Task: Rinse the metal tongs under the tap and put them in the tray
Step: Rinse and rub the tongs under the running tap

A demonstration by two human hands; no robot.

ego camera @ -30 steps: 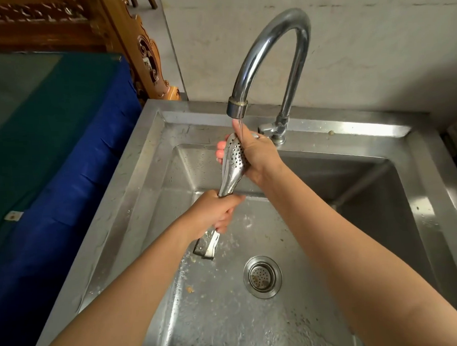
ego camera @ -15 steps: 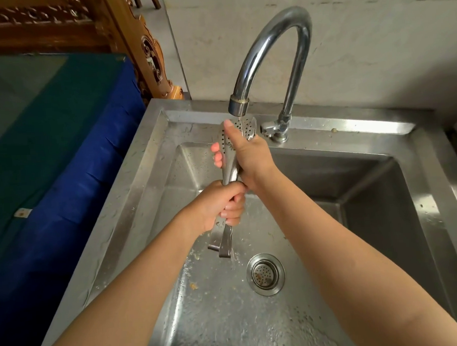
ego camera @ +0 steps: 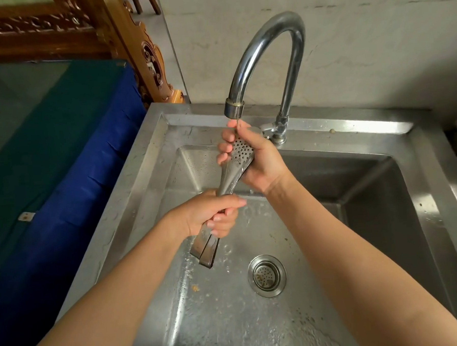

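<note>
Rinse step, right in the thick of it. The metal tongs sit at the centre of the frame, slanting from the spout of the tap down toward the lower left, arms squeezed together. The right hand is wrapped round the perforated head, fingers curled over it directly beneath the spout, where a thin thread of water looks to be falling. The left hand is clenched on the handle lower down, with the joined end poking out below the fist above the sink floor.

My read: the washing is only partly done, and the put-away half has not begun. Next the tongs want turning so the stream reaches the hidden faces, then a shake-off and a carry to the tray (no tray shows anywhere in view, so where that carry goes I can't say). Wet steel in wet fingers could slip, so a firm hold matters.

Now the surroundings. The steel sink fills the lower frame, its floor beaded with droplets, a round drain strainer at lower centre and a small food scrap to its left. On the left a blue cloth hangs beside the sink under a green top. Carved wooden furniture stands at upper left, and a pale wall spans the upper right behind the tap.
</note>
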